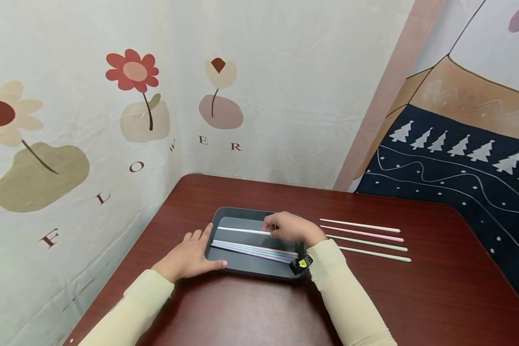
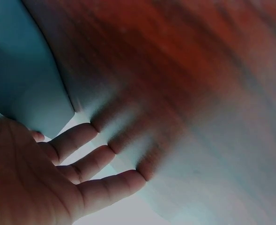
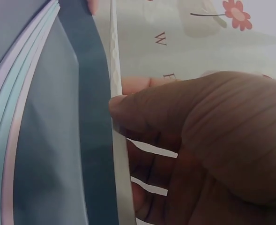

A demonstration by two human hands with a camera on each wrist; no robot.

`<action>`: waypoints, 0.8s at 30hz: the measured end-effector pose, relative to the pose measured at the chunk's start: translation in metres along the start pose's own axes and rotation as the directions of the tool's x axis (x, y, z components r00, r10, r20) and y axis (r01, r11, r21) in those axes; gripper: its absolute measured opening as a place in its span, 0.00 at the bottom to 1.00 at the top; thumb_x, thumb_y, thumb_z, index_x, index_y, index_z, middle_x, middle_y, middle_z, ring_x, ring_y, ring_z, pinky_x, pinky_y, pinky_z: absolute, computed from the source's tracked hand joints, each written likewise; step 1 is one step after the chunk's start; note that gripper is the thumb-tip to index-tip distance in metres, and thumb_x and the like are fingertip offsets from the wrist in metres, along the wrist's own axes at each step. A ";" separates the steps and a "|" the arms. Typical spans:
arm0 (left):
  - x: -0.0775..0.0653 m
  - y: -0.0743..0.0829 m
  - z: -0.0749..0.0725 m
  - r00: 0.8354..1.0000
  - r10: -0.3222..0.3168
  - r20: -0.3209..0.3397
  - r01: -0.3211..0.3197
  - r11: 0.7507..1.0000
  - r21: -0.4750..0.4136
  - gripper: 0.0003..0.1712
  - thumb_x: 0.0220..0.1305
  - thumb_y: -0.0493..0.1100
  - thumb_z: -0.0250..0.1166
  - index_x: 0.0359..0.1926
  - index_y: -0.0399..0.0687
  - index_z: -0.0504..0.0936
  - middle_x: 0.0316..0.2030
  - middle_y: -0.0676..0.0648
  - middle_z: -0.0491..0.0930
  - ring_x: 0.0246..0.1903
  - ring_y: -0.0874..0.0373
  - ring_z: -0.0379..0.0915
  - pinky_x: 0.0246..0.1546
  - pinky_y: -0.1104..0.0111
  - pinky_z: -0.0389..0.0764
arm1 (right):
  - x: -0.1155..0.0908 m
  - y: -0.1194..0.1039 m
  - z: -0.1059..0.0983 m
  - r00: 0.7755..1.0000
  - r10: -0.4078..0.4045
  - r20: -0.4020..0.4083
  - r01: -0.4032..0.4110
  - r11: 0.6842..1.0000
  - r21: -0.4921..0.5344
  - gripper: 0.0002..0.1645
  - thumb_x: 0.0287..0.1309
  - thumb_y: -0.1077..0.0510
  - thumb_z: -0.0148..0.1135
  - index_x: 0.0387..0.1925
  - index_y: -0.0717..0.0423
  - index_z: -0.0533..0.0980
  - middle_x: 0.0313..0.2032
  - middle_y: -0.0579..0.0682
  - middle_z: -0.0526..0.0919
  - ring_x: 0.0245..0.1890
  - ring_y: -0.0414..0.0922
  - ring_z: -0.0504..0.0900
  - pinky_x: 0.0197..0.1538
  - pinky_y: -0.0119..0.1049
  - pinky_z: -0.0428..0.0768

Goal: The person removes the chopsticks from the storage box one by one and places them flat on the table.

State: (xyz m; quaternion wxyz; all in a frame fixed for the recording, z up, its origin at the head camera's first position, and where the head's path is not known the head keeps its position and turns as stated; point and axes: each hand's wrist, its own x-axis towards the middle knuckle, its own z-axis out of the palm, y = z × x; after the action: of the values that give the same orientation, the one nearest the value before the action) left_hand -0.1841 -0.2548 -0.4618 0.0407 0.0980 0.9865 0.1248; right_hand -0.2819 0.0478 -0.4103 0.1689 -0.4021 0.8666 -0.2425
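My right hand (image 1: 293, 227) pinches a whitish chopstick (image 1: 240, 230) between thumb and fingers, above the dark grey tray (image 1: 242, 222). In the right wrist view the chopstick (image 3: 115, 70) shows up close, the thumb pressed on its side. Several pastel chopsticks (image 1: 251, 251) lie side by side in the near half of the tray, in lilac, blue and pink tones. My left hand (image 1: 190, 254) rests at the tray's left end, thumb by the near corner and fingers along the side. Its fingers look extended in the left wrist view; there the tray (image 2: 30, 70) is partly cut off.
To the right of the tray, several chopsticks (image 1: 363, 237) lie roughly parallel and spaced apart on the reddish-brown table (image 1: 259, 307), in pale pink and green tones. A curtain printed with flowers (image 1: 285, 96) hangs behind and to the left; a dark tree-patterned cloth (image 1: 450, 173) hangs at right.
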 end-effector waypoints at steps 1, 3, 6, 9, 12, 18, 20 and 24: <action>0.000 0.000 0.000 1.000 0.000 0.000 0.000 1.000 0.000 0.76 0.45 0.86 0.57 0.76 0.33 0.49 0.63 0.31 0.66 0.60 0.31 0.62 0.54 0.45 0.73 | -0.003 0.001 -0.001 1.000 0.004 -0.001 -0.004 1.000 0.000 0.10 0.67 0.67 0.56 0.43 0.54 0.80 0.27 0.44 0.73 0.27 0.39 0.70 0.34 0.36 0.72; 0.000 0.000 0.000 1.000 0.002 -0.002 -0.002 1.000 0.001 0.75 0.45 0.86 0.57 0.76 0.33 0.49 0.64 0.31 0.66 0.60 0.31 0.62 0.54 0.45 0.73 | -0.008 0.003 -0.002 1.000 0.012 -0.007 -0.012 1.000 -0.001 0.11 0.68 0.67 0.55 0.44 0.54 0.80 0.28 0.44 0.74 0.27 0.39 0.70 0.34 0.37 0.73; 0.000 -0.001 0.001 1.000 0.005 -0.005 -0.005 1.000 0.004 0.75 0.46 0.85 0.57 0.76 0.33 0.49 0.64 0.31 0.66 0.60 0.32 0.62 0.54 0.45 0.73 | -0.017 0.006 -0.004 0.999 0.026 -0.022 -0.025 1.000 0.006 0.12 0.68 0.68 0.55 0.45 0.52 0.80 0.30 0.45 0.76 0.28 0.40 0.71 0.35 0.38 0.74; -0.001 -0.001 0.001 1.000 0.006 -0.007 -0.006 1.000 0.002 0.75 0.46 0.85 0.57 0.76 0.33 0.49 0.64 0.31 0.66 0.60 0.32 0.62 0.54 0.45 0.73 | -0.027 0.009 -0.006 0.998 0.043 -0.046 -0.042 0.999 0.005 0.12 0.68 0.67 0.56 0.44 0.50 0.80 0.30 0.44 0.77 0.29 0.40 0.72 0.37 0.38 0.74; -0.001 -0.001 0.001 1.000 0.007 -0.007 -0.007 1.000 0.002 0.75 0.45 0.86 0.57 0.76 0.33 0.50 0.63 0.31 0.66 0.59 0.33 0.62 0.53 0.45 0.74 | -0.036 0.013 -0.009 0.996 0.054 -0.068 -0.054 0.999 0.001 0.12 0.67 0.67 0.57 0.44 0.49 0.80 0.32 0.42 0.77 0.30 0.40 0.73 0.38 0.39 0.75; -0.001 -0.001 0.000 1.000 0.008 -0.009 -0.008 1.000 0.003 0.76 0.45 0.86 0.56 0.76 0.33 0.50 0.64 0.30 0.66 0.61 0.30 0.62 0.55 0.44 0.72 | -0.053 0.022 -0.016 0.993 0.045 -0.105 -0.045 0.999 0.002 0.11 0.66 0.67 0.58 0.43 0.49 0.80 0.36 0.43 0.80 0.33 0.41 0.75 0.39 0.39 0.75; -0.001 -0.001 0.000 1.000 0.006 -0.006 -0.006 1.000 0.005 0.76 0.45 0.87 0.56 0.76 0.33 0.49 0.64 0.30 0.65 0.62 0.28 0.61 0.57 0.43 0.70 | -0.059 0.026 -0.018 0.993 0.040 -0.115 -0.039 0.999 0.010 0.11 0.65 0.67 0.58 0.41 0.50 0.81 0.36 0.43 0.80 0.34 0.41 0.75 0.40 0.39 0.76; 0.000 -0.001 0.002 1.000 0.003 -0.004 -0.003 1.000 0.004 0.76 0.45 0.87 0.56 0.76 0.33 0.49 0.64 0.30 0.65 0.62 0.28 0.61 0.57 0.43 0.70 | -0.072 0.036 -0.023 0.991 0.063 -0.120 -0.055 0.996 0.064 0.11 0.64 0.68 0.58 0.39 0.51 0.81 0.35 0.42 0.80 0.35 0.42 0.76 0.39 0.40 0.76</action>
State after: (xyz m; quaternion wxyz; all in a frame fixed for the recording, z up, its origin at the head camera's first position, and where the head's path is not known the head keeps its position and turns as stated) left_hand -0.1836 -0.2555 -0.4636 0.0386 0.0993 0.9867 0.1231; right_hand -0.2706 0.1305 -0.4041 0.1349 -0.3554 0.8791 -0.2874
